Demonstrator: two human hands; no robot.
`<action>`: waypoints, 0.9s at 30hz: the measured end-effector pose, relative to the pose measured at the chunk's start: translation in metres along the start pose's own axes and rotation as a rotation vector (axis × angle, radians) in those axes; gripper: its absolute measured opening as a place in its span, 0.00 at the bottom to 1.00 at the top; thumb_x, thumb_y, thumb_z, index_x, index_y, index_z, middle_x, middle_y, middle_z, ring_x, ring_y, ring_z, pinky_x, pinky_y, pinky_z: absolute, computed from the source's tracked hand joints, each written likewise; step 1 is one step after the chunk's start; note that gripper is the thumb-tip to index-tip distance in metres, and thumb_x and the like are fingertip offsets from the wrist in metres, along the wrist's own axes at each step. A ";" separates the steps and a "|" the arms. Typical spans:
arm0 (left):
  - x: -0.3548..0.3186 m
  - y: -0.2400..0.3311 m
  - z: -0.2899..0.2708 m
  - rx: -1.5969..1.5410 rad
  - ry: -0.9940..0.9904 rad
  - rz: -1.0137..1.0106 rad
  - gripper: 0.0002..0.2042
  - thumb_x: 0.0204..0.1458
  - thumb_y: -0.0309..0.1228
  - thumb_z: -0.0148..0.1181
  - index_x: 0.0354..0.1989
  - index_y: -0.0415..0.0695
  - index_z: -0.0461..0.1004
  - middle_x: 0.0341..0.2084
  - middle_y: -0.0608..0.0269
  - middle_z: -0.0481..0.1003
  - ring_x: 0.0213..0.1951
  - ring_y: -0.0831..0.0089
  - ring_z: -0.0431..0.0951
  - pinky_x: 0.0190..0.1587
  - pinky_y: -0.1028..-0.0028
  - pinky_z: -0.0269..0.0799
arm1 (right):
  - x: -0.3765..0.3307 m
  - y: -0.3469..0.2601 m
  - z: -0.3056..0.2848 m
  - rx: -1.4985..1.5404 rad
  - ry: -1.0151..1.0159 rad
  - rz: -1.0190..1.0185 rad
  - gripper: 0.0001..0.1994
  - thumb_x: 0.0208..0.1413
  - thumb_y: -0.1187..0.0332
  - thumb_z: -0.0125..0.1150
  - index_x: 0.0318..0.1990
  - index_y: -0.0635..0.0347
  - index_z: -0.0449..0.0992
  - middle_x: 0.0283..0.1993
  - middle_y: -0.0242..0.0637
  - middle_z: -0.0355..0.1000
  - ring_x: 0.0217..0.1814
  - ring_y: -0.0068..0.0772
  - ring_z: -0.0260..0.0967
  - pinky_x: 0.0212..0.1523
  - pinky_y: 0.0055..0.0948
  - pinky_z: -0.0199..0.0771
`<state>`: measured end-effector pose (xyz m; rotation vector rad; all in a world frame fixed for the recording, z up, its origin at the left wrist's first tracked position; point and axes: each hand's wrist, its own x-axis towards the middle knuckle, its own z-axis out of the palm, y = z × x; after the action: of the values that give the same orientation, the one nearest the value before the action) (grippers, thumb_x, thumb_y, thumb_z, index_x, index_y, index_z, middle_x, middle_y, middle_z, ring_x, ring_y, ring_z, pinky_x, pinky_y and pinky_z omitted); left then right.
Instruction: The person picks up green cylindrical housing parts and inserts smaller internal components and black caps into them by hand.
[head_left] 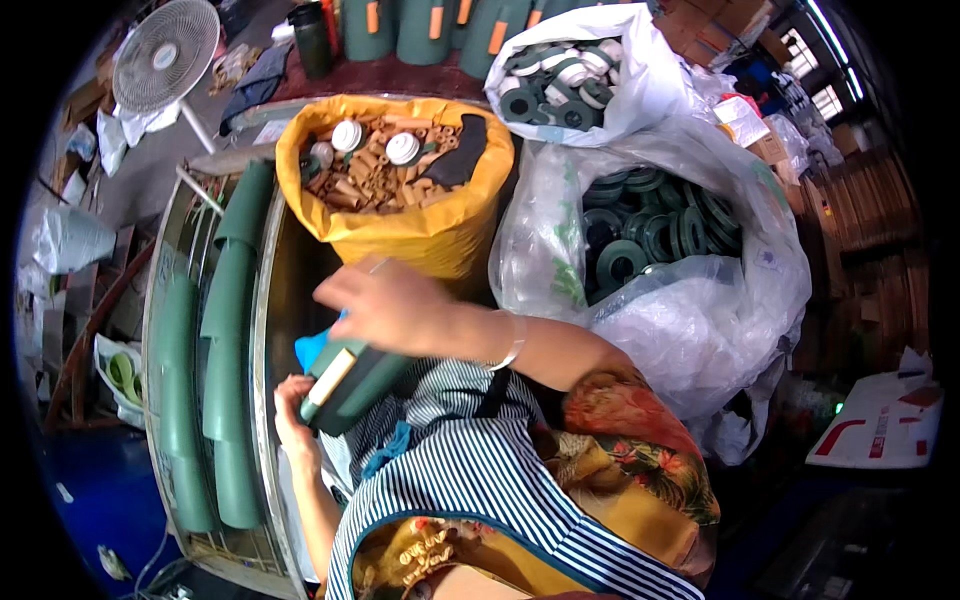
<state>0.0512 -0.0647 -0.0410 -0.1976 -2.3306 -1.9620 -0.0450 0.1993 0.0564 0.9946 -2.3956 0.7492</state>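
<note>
A dark green cylindrical roll (350,385) with a cream strip along its end lies tilted over the person's lap, at the near right edge of a metal rack (262,330). The left hand (292,420) grips the roll's lower end from below, fingers curled around it. The right hand (385,305) rests on the roll's upper end from above, fingers bent and held close together over it; whether they pinch anything there cannot be told. A blue piece (312,348) shows just beside the roll under the right hand. On the rack, long green tubes (228,330) lie lengthwise, side by side. Beyond the right hand stands a yellow sack (430,235) filled with brown cardboard cores (365,170) and two white caps (403,148). To the right, clear plastic bags (720,290) hold dark green rings (650,230). A white fan (165,55) stands at the far left.
</note>
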 end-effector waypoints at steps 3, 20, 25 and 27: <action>-0.015 -0.001 -0.003 0.244 -0.003 0.194 0.35 0.43 0.51 0.74 0.51 0.38 0.68 0.47 0.52 0.72 0.53 0.56 0.72 0.60 0.60 0.63 | -0.054 0.096 -0.078 -0.409 -0.032 0.698 0.20 0.55 0.49 0.59 0.41 0.57 0.77 0.40 0.43 0.77 0.44 0.47 0.76 0.40 0.45 0.75; 0.001 0.002 -0.002 -0.099 0.418 0.014 0.11 0.67 0.34 0.50 0.50 0.40 0.67 0.35 0.61 0.73 0.39 0.73 0.72 0.49 0.73 0.67 | -0.236 0.232 -0.243 -0.900 0.155 1.224 0.26 0.55 0.57 0.65 0.59 0.53 0.69 0.50 0.42 0.73 0.51 0.48 0.73 0.49 0.43 0.75; 0.010 0.044 0.008 -0.338 0.587 -0.117 0.20 0.62 0.45 0.57 0.52 0.42 0.70 0.36 0.64 0.74 0.40 0.75 0.71 0.48 0.73 0.65 | -0.106 0.124 -0.163 0.392 0.419 0.865 0.24 0.62 0.62 0.61 0.62 0.66 0.68 0.50 0.35 0.74 0.46 0.28 0.70 0.52 0.29 0.71; 0.015 0.051 0.008 -0.444 0.468 -0.046 0.17 0.61 0.44 0.58 0.48 0.43 0.70 0.37 0.64 0.74 0.41 0.76 0.71 0.49 0.74 0.66 | -0.065 0.066 -0.112 0.571 0.264 0.773 0.23 0.65 0.62 0.58 0.62 0.67 0.68 0.55 0.35 0.72 0.53 0.27 0.69 0.55 0.30 0.69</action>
<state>0.0443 -0.0478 0.0100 0.2635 -1.6150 -2.2247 -0.0318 0.3411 0.0831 0.0599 -2.3363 1.7751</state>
